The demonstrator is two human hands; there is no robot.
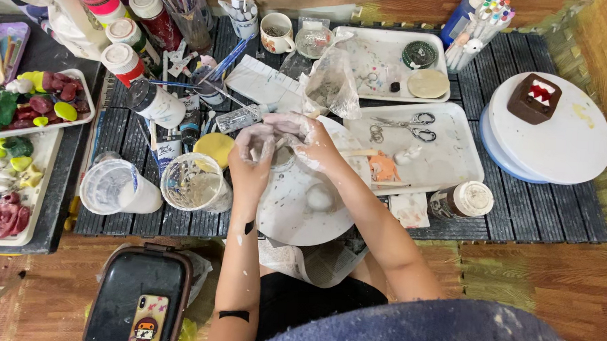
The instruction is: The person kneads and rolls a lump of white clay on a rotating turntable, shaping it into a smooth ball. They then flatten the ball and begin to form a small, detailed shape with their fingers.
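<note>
Hands meet over the round white board (302,211), both smeared white. The left hand (251,160) curls its fingers inward, the right hand (305,138) cups against it, pinching a small pale lump between them, mostly hidden. A white ball (319,197) sits on the board below.

Crowded craft mat leaves little room around the round white board (294,221)

Both hands, left (251,158) and right (310,138), work at the board's far edge, hemmed in by a clear plastic cup (194,183) and yellow sponge (214,147) on the left, a small bottle (241,118) and crumpled plastic bag (331,80) beyond, and a white tray (447,156) with scissors (408,126) on the right; open space lies on the board's near half, beside a small white ball (320,197)
</note>
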